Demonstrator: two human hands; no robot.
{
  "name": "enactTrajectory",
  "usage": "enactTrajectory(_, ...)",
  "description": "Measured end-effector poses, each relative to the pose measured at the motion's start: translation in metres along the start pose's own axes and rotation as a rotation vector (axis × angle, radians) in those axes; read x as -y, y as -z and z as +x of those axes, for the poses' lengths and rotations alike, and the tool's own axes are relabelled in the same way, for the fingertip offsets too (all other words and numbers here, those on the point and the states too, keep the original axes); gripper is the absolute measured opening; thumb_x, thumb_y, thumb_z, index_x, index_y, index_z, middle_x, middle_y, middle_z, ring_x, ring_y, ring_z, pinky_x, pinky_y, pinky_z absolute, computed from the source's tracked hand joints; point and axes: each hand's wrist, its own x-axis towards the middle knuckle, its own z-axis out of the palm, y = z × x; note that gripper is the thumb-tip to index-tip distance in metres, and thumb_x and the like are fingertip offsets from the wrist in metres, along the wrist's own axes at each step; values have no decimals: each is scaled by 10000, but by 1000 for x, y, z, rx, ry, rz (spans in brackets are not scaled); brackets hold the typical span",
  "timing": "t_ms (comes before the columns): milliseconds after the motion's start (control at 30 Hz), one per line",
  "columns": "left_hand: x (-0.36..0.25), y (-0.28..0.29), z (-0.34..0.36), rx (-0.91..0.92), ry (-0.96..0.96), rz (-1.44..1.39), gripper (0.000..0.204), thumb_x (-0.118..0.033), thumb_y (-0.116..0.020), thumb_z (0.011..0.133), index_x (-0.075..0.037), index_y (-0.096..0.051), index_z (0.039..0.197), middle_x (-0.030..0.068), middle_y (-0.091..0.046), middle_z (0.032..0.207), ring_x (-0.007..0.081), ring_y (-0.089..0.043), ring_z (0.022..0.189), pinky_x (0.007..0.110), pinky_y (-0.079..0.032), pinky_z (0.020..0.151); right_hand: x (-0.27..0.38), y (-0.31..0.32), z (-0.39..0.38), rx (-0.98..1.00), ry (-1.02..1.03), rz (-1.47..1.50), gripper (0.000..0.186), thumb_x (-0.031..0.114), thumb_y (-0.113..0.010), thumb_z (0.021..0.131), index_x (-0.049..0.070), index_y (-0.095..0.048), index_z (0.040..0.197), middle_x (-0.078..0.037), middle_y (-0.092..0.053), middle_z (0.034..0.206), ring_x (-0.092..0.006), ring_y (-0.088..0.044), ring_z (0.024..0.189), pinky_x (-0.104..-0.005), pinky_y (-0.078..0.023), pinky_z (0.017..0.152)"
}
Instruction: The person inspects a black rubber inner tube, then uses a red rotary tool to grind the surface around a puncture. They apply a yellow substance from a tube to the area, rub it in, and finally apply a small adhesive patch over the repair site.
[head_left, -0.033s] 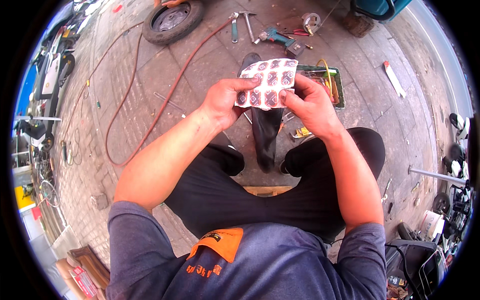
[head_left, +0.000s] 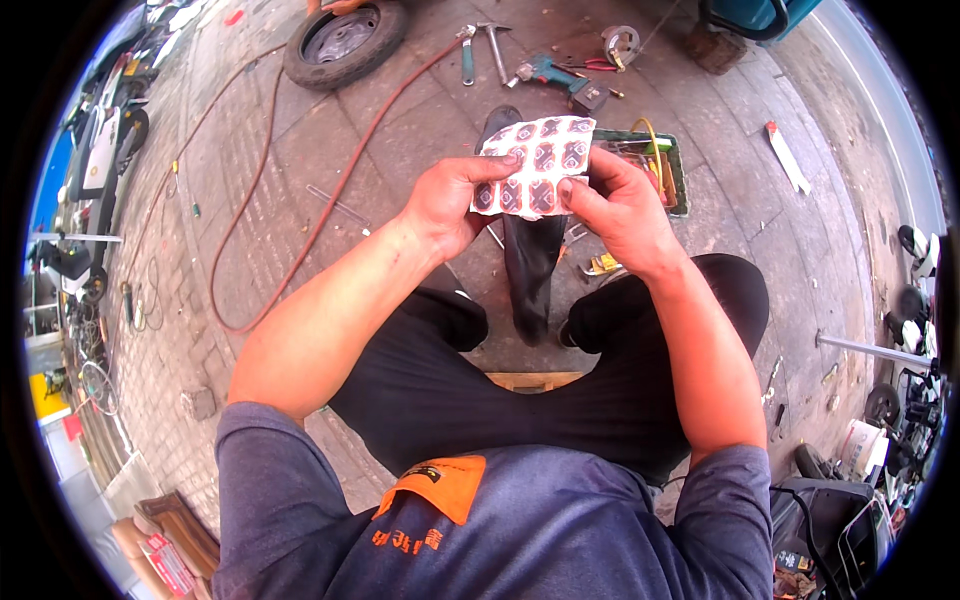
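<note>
A white sheet of tyre patches, printed with rows of dark, red-edged patches, is held level between my two hands. My left hand grips its left edge, thumb on top and fingers hidden beneath. The right edge is pinched by my right hand, its thumb pressing on the lower corner. Under the sheet, a flattened black inner tube lies lengthwise between my knees, partly covered by the sheet.
Beyond my right hand stands a green tool box. Farther off lie a cordless drill, a hammer and a tyre on its rim, with another person's hand beside it. A red hose curves across the left paving.
</note>
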Motion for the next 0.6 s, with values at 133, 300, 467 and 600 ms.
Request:
enactTrajectory(133, -2, -9, -3, 1, 8, -5, 333, -152, -690, 1018, 59, -688, 1277, 137, -783, 1191, 244, -769, 1081, 415, -575, 1035, -9, -2, -4, -96, 82, -60, 124, 51, -690, 1044, 1, -718, 1154, 38, -681, 1016, -33, -588, 917, -235, -502, 835)
enactTrajectory(300, -7, -6, 0, -83, -29, -24, 341, -149, -659, 1025, 27, -680, 1317, 118, -782, 1215, 235, -761, 1104, 419, -566, 1056, -10, 4, -2, -321, 384, -25, 89, 115, -661, 1105, 32, -646, 1134, 28, -666, 974, -33, -558, 871, -211, -468, 777)
enactTrajectory(467, -7, 0, 2, -127, -102, 61, 327, -147, -666, 1037, 34, -695, 1308, 127, -783, 1212, 226, -765, 1084, 383, -562, 1045, -10, 8, -2, -174, 100, -53, 153, 174, -690, 1100, 40, -675, 1173, 21, -691, 1022, -60, -605, 930, -246, -507, 843)
enactTrajectory(600, 4, -4, 0, -82, -137, 284, 285, -184, -721, 1040, 37, -744, 1219, 117, -800, 1139, 204, -765, 1026, 348, -562, 977, -19, -4, 1, -143, -17, -45, 162, 147, -676, 1089, 23, -693, 1192, 15, -703, 1001, -75, -634, 921, -272, -536, 854)
